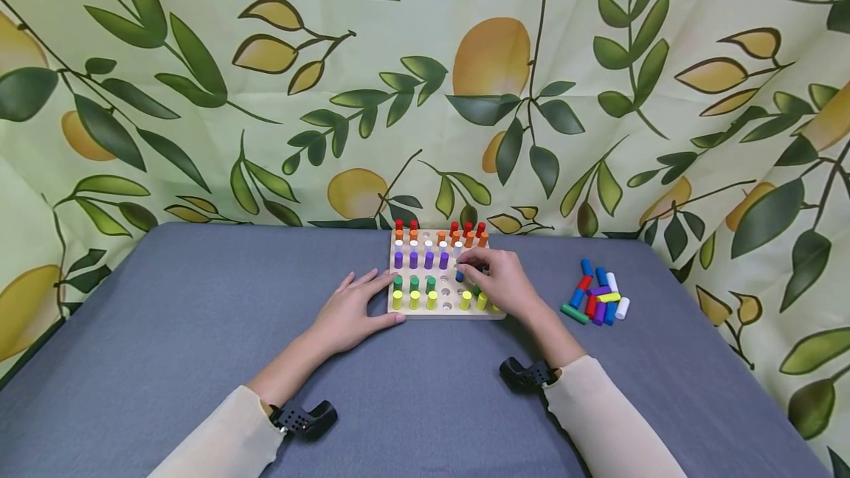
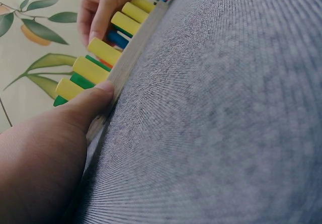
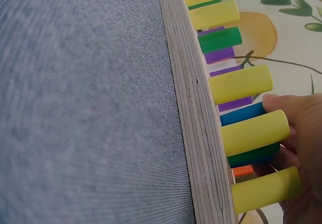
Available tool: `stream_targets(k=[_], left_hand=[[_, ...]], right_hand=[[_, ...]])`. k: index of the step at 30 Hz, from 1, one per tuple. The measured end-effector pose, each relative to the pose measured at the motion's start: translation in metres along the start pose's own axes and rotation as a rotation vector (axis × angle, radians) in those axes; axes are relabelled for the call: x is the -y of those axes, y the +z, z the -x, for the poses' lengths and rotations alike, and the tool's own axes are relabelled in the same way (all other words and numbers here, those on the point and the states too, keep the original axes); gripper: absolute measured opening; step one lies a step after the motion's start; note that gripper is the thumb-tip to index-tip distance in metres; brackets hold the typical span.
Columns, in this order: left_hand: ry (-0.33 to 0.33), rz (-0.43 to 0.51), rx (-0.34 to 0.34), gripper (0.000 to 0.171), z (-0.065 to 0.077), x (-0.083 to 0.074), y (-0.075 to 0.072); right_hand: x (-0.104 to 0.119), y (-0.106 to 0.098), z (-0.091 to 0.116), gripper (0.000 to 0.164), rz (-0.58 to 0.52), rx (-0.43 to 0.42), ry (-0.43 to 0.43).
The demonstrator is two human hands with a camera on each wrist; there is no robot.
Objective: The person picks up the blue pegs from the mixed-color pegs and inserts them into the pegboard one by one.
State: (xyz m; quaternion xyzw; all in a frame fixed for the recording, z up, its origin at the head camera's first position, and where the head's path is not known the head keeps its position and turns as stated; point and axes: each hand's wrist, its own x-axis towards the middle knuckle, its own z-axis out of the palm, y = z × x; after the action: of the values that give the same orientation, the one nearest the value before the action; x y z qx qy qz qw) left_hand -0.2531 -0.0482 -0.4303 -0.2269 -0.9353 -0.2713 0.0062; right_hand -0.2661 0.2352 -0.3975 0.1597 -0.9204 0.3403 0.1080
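Observation:
A wooden pegboard stands on the table, with rows of red, orange, white, purple, green and yellow pegs. My right hand reaches over its right half and pinches a blue peg, upright among the board's holes. Yellow pegs stand in front of those fingertips in the right wrist view. My left hand rests at the board's left side with fingers extended; in the left wrist view its thumb touches the front edge. A few holes in the middle show bare.
Right of the board lies a loose pile of pegs in several colours, among them a green peg and a white peg. The grey-blue tabletop spreads around the board. A leaf-patterned curtain hangs behind the table.

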Motion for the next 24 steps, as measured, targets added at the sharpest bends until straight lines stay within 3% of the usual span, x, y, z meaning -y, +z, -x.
stream_targets(k=[24], left_hand=[[0.008, 0.007, -0.005, 0.075, -0.0003, -0.0006, 0.0]], right_hand=[[-0.0029, -0.0053, -0.0012, 0.012, 0.018, 0.006, 0.004]])
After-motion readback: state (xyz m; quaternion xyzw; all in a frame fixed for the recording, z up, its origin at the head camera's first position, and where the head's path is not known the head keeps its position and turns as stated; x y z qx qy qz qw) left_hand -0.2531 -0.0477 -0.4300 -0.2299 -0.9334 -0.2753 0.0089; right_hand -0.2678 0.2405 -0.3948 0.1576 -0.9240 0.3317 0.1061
